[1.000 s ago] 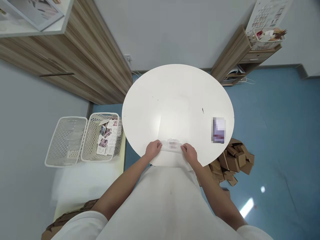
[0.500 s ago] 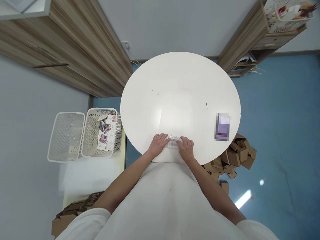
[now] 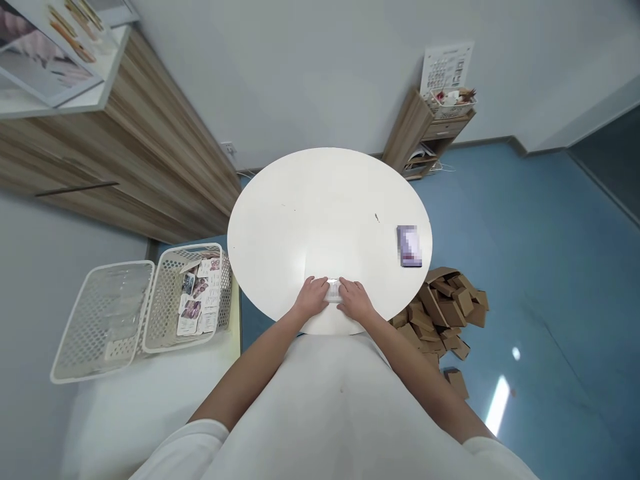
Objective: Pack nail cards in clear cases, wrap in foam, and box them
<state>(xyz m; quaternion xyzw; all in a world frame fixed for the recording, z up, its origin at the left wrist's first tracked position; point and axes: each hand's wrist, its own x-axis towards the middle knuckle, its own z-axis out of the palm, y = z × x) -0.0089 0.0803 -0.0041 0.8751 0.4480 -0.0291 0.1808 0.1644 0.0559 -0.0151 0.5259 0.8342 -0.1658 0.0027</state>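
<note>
A small clear plastic pack (image 3: 333, 291) lies flat at the near edge of the white oval table (image 3: 270, 220). My left hand (image 3: 312, 296) grips its left end, fingers curled over it. From the other side, my right hand (image 3: 354, 299) holds the right end with its fingers bent inward. The fingers cover both ends, and what is inside the pack is too small to make out.
A pixelated purple-and-white item (image 3: 410, 246) lies on the table's right side. Left of the table stand a white basket (image 3: 150, 320) of printed cards and another basket (image 3: 75, 320) with clear plastic items. Brown cardboard boxes (image 3: 450, 310) are piled on the floor at right.
The head view has swung up and back, so the table looks smaller and more of the room shows. Both hands remain on the plastic pack, a little closer together.
</note>
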